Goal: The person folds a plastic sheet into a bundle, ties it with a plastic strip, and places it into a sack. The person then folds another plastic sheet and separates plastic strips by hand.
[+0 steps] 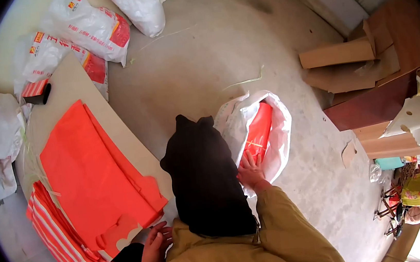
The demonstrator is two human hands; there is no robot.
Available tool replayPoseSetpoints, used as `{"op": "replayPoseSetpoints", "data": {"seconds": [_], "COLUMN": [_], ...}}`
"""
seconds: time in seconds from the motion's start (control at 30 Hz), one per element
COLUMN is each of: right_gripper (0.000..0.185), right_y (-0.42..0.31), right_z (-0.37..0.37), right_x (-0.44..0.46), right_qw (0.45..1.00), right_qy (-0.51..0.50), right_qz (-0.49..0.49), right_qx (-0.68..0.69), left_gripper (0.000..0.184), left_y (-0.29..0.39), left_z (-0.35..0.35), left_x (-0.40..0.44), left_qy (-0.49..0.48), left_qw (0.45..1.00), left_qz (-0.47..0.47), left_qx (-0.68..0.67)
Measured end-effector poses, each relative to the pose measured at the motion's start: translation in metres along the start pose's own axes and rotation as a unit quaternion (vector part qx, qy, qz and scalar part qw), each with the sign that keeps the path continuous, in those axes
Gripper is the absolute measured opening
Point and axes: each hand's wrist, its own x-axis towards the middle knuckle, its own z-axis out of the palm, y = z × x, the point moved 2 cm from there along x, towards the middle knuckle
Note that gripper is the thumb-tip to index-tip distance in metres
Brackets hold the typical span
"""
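Right hand: the right hand (252,171) lies open with its fingers spread, palm down on the near end of the red bundle; it rests on the bundle, and no grip closed around it shows
Left hand: the left hand (156,244) is partly open, fingers loosely bent, close to the near right edge of the surface; no thing shows in it, though its palm side is hidden
Red bundle: the red bundle (260,128) lies lengthwise inside the white sack (282,122), with a pale band across it; its lower part is hidden, so how deep it reaches cannot be told
White sack: on the floor (183,77), to the right of the black fabric-like shape (202,178), its mouth wide open
Done so far: the bundle looks tied and is already in the sack, a stage that seems well along for this one piece
Left as it lies: the sack is not closed, and the folded red cloth (86,155) and striped cloth (64,240) are outside it; whether they belong with the bundle cannot be told
Surface: the surface (136,139) at left carries the red cloth, with the striped cloth at its near left edge
Around: filled white bags (92,33) at far left, cardboard (338,55) at far right
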Motion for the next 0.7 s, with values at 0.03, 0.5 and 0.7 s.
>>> {"op": "replayPoseSetpoints", "data": {"seconds": [0.03,0.5,0.7], "right_gripper": [0.048,0.065,0.066], "right_y": [-0.001,-0.019,-0.016], "right_z": [-0.001,-0.006,-0.005], "right_x": [0.0,0.014,0.014], "right_qw": [1.0,0.994,0.992], "right_qy": [-0.02,-0.086,-0.101], "right_qz": [0.006,0.046,0.049], "right_qx": [-0.003,-0.051,-0.058], "left_gripper": [0.048,0.044,0.05], "left_y": [-0.002,0.0,-0.008], "left_z": [-0.001,-0.002,-0.009], "left_x": [-0.001,-0.004,0.001], "left_qy": [-0.003,0.004,0.002], "left_qw": [1.0,1.0,1.0], "left_qz": [0.006,-0.003,0.0], "left_qx": [-0.004,-0.007,-0.017]}}
